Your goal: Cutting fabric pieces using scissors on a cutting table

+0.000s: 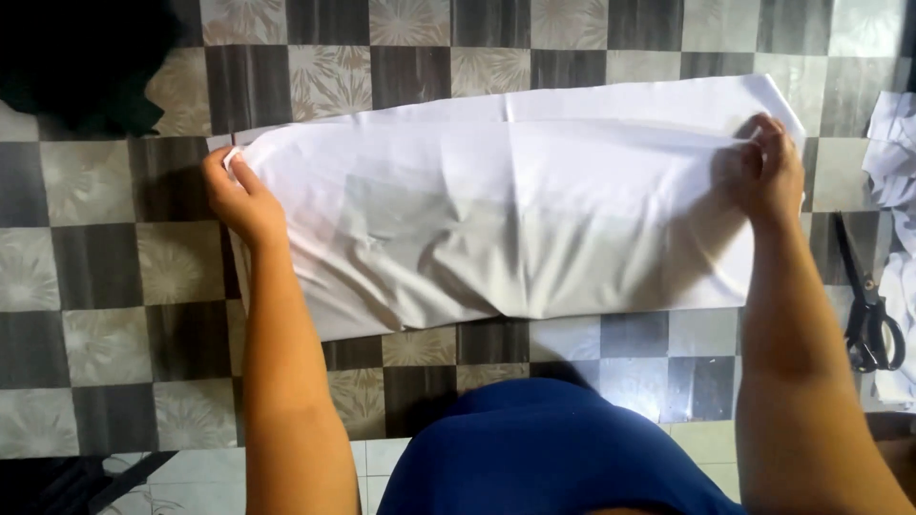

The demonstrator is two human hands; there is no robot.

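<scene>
Blue lap (549, 448); both outstretched hands (243, 195) (773, 172) pinch white cloth (496, 219).

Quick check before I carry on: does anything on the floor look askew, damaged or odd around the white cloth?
Nothing is damaged or spilled. The white cloth lies folded but creased, its near edge slanting; left hand and right hand pinch its ends. Black scissors lie beside white scraps.

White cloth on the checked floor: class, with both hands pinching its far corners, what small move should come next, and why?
Probably draw the two corners toward the near edge. The left hand and right hand each pinch an end of the white cloth, which is already doubled, with a lower layer showing beyond. The near half is rumpled, so pulling taut would smooth it.
</scene>
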